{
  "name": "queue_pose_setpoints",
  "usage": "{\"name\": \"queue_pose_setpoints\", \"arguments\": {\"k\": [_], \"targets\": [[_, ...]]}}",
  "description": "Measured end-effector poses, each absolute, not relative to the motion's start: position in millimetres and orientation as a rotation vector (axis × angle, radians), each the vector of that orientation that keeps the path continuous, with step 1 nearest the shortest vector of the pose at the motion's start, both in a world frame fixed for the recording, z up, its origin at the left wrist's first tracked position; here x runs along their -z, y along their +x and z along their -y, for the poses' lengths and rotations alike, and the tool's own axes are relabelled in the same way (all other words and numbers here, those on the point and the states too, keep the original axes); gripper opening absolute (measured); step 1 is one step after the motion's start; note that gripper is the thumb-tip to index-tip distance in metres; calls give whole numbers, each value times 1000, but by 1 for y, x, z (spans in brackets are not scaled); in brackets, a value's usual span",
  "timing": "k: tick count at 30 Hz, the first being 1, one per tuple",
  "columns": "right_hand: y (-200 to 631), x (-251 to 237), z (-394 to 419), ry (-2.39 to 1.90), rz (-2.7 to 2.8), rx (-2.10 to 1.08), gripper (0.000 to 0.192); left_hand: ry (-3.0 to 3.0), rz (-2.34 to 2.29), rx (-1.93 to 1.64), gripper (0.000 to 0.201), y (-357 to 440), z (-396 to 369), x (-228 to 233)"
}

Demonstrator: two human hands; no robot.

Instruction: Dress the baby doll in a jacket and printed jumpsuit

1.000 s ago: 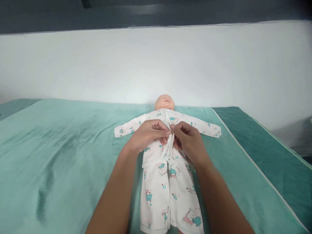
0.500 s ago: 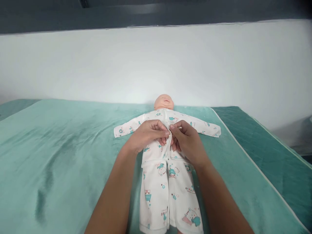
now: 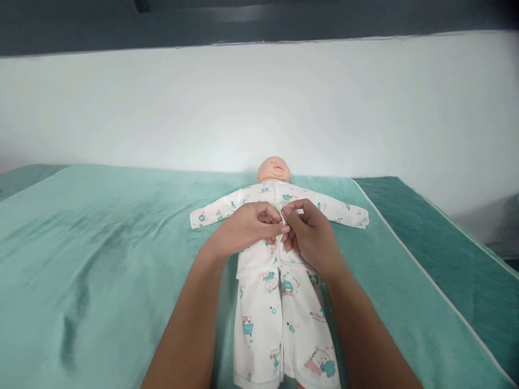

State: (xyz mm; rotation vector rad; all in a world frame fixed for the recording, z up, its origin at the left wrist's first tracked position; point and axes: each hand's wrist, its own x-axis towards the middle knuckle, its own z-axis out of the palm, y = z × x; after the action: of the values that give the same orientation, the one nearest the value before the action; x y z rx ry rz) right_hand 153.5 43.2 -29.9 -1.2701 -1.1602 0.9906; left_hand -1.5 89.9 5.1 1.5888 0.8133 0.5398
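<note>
A baby doll (image 3: 274,169) lies on its back, dressed in a white printed baby shirt (image 3: 259,259) and matching white trousers (image 3: 259,324). Both sleeves stretch out sideways. Over the doll's middle, my left hand (image 3: 257,226) pinches the shirt's front edge, its thumb pointing right across the opening. My right hand (image 3: 310,229) grips the facing edge between thumb and forefinger. The fingertips of both hands nearly meet at the front seam. Any fastener between them is hidden by my fingers.
A light green blanket (image 3: 121,270) with some wrinkles covers the surface under the doll. Along the right runs a darker green cloth (image 3: 446,259) with a pale edge. A white wall (image 3: 259,108) stands behind the doll's head.
My left thumb has moved slightly down and to the right across the shirt opening. My right hand has stayed almost in place on the shirt edge.
</note>
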Motion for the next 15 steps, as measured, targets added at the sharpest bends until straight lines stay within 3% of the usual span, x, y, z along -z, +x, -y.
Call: {"name": "queue_pose_setpoints", "arguments": {"k": [6, 15], "targets": [[154, 31, -43, -1285, 1179, -996, 24, 1688, -911, -548, 5, -2, -86, -9], [157, 25, -42, -1248, 1193, -1081, 20, 1605, -890, -559, 12, -5, -89, -10]]}}
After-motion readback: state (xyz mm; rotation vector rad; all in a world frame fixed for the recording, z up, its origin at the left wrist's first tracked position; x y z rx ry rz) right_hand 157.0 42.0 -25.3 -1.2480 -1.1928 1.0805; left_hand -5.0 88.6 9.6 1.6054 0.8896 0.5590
